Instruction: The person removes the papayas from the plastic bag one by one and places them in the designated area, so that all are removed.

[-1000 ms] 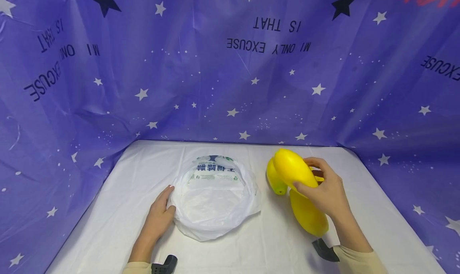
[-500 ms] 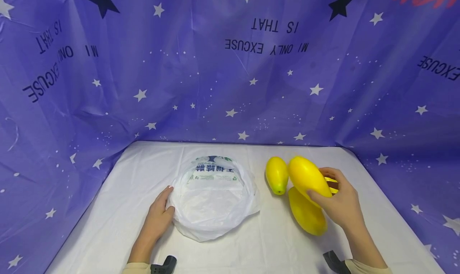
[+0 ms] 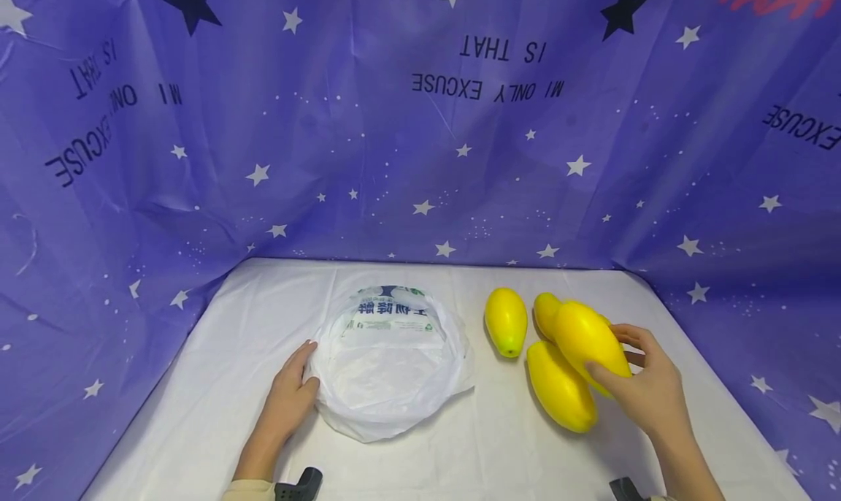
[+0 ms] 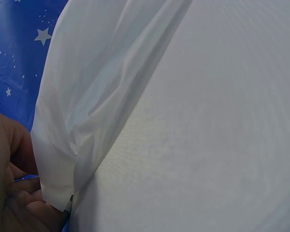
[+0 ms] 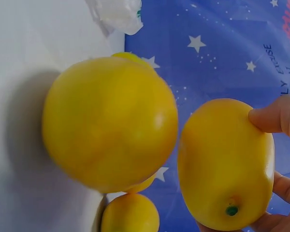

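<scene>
Fingers [image 3: 607, 373] of the right hand [image 3: 647, 391] curled round a yellow mango [image 3: 589, 344], thumb on its near flank, lifting it just above the table [image 3: 197, 406]. Held at the right side of the table, tilted, overlapping two more mangoes: one [image 3: 560, 388] lying directly beneath toward the front, another [image 3: 545, 312] peeking out behind. Seen from the right wrist: held mango [image 5: 225, 166] with a small green stem dot at its lower end, the thumb pressing its upper right edge.

A fourth mango [image 3: 506, 320] a little to the left, apart from the cluster.

Further left, a white plastic bag [image 3: 388, 369] with blue print, mouth spread wide and flat on the table. Left hand [image 3: 291, 395] at the bag's left rim, fingers [image 4: 26, 200] pinching the thin edge.

Behind and on both sides, a purple star-patterned backdrop [image 3: 394, 158] with upside-down lettering.
</scene>
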The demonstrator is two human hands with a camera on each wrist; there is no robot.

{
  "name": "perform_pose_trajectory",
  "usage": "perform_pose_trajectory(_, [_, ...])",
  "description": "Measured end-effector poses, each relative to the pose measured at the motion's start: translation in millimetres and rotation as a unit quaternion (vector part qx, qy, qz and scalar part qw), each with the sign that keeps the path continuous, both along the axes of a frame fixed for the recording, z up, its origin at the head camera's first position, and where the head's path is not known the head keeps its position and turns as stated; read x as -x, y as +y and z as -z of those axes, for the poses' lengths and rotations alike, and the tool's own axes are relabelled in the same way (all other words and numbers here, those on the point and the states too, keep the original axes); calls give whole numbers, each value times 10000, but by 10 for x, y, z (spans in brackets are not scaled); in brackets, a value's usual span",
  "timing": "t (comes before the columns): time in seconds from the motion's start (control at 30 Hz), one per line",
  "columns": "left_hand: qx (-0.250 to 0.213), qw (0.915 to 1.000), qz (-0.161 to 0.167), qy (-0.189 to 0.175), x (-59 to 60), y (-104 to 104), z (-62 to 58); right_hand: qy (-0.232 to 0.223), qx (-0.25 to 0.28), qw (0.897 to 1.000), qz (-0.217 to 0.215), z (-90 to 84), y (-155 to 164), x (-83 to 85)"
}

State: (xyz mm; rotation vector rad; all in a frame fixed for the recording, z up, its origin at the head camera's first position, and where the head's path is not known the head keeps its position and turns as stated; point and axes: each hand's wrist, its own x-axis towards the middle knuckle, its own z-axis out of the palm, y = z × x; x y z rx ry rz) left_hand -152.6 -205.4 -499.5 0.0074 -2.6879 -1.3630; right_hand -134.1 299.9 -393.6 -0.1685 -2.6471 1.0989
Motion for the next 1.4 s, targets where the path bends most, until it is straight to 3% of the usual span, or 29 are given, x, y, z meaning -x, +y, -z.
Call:
perform_pose_trajectory(0.57, [-44, 10000, 67, 23, 6, 20, -15, -454, -85, 9976, 518, 260, 250, -136])
perform_pose_trajectory(0.83, [-43, 9999, 81, 68, 21, 16, -1, -915, -225, 9927, 757, 396, 368, -230])
perform_pose_trajectory(1.13, [-28, 10000, 86, -14, 29, -28, 30, -1071, -624, 9901, 661, 560, 412, -248])
perform_pose_trajectory(1.4, [-35, 10000, 33, 22, 36, -19, 78, -1187, -671, 9889, 594, 561, 386, -257])
